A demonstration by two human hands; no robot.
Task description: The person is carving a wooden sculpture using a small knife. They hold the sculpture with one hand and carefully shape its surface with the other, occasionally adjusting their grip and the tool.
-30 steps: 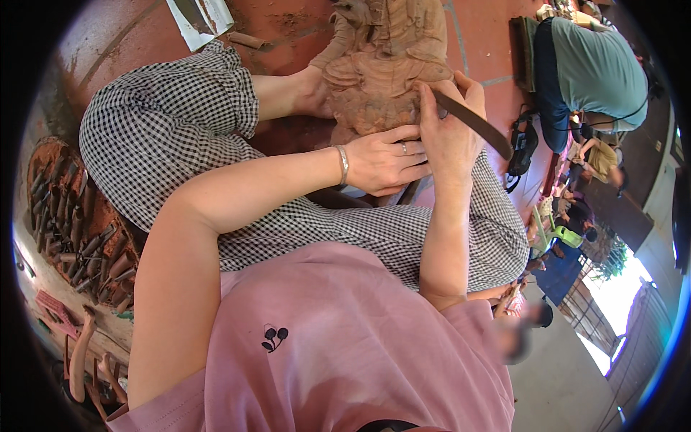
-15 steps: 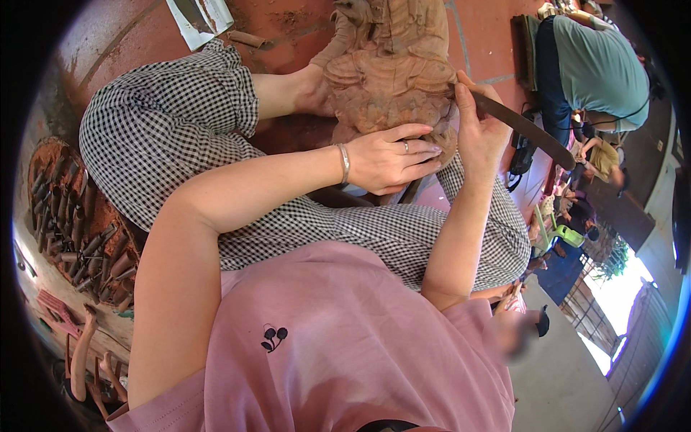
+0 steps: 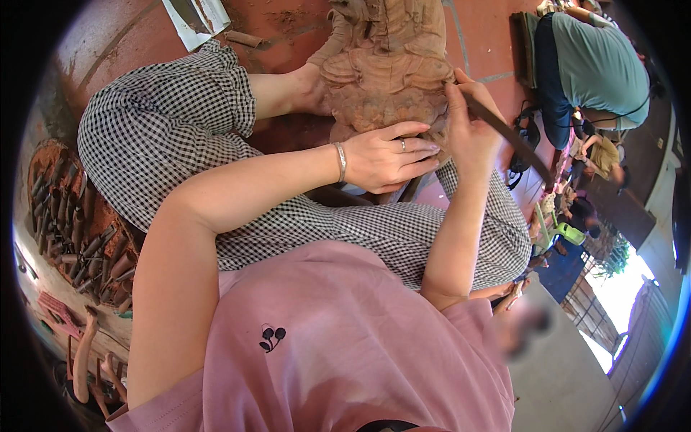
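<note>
In front of my crossed legs stands a carved reddish-brown wooden statue [image 3: 392,75], its top cut off by the upper edge of the view. My left hand [image 3: 392,158] lies across the front of its lower carved part, fingers stretched out and slightly apart. A long, flat, dark file [image 3: 512,138] is gripped in my right hand [image 3: 471,133], thumb pressed along it. Its near tip meets the statue's right side; the exact contact is hidden by my fingers. The other end slants out to the lower right.
Several chisels and gouges [image 3: 75,216] lie among wood shavings at the left. Wooden-handled tools [image 3: 86,353] are at the lower left. A wood offcut [image 3: 246,38] and a white tray-like object [image 3: 191,29] lie on the red floor. Another person [image 3: 597,72] sits bent over at the right.
My right hand has shifted slightly left, and the file's outer end has swung down and left. The left hand stays on the statue, almost unmoved.
</note>
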